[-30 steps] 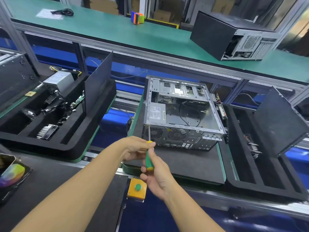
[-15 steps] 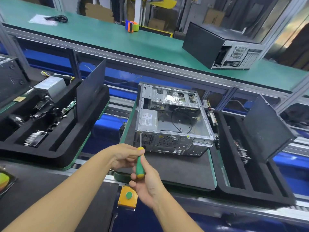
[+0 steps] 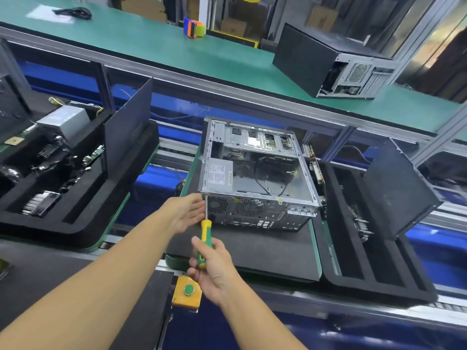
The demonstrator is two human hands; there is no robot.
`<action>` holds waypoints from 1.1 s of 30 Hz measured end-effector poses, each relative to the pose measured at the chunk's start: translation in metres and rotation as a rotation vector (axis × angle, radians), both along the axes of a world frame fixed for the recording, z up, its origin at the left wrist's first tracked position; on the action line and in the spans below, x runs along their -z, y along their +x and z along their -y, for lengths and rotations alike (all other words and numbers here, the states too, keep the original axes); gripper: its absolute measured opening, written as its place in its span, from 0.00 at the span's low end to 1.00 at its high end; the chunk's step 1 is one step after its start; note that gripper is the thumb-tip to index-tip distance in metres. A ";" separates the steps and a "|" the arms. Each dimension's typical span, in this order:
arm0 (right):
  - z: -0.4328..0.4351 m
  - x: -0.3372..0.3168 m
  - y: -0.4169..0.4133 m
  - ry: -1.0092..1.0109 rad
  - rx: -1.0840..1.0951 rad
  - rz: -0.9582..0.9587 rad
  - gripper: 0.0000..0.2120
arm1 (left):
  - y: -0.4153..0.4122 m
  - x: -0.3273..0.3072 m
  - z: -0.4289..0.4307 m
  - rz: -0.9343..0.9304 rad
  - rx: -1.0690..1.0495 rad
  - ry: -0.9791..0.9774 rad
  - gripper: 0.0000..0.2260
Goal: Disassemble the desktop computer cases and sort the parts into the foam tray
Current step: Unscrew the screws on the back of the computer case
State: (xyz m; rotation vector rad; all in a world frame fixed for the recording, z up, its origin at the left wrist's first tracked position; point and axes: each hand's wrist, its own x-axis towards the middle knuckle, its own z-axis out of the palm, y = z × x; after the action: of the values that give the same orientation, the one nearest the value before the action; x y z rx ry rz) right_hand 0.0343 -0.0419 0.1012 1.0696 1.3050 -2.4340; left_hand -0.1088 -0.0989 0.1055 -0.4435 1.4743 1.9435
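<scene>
Both hands have gone forward from where they met in front of the case: the screwdriver (image 3: 206, 233) now has its tip at the top left corner of the rear panel, and the left hand (image 3: 185, 214) has uncurled from the top of the handle. That left hand lies loose, fingers fairly straight just beside the bare shaft; whether it touches the shaft I cannot tell. The right hand (image 3: 213, 270) is wrapped round the lower part of the green and yellow handle.

Opened and lying on its side, the desktop case (image 3: 255, 178) sits on a dark mat (image 3: 252, 253), rear panel toward the person, between two foam trays; the nearer foam tray (image 3: 379, 291) is just to its right.

By its look the case is thin sheet steel: stiff, fairly heavy with the power supply (image 3: 219, 176) inside, and probably sharp on its cut edges. I would steady it by the folded top rim or a corner, never by the loose black cable (image 3: 260, 183). A freed screw will be small and slick, so a hand waiting close by makes sense. The power supply looks dense; take it by its body, not its wires
</scene>
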 end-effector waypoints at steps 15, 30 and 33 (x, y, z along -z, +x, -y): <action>-0.010 -0.001 -0.002 -0.171 0.002 0.018 0.14 | -0.009 0.020 -0.025 0.029 -0.103 -0.031 0.06; -0.035 0.022 0.027 0.183 -0.244 -0.037 0.05 | -0.001 0.033 -0.026 0.018 -0.198 0.133 0.04; -0.048 0.033 0.036 0.231 -0.259 0.008 0.06 | 0.004 0.044 -0.024 0.138 -0.197 0.214 0.05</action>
State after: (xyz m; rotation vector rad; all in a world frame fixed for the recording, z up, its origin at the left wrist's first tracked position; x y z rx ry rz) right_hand 0.0701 0.0061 0.0678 0.8923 1.6407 -2.1279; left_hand -0.1053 -0.0749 0.0615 -0.6311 1.1578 2.1502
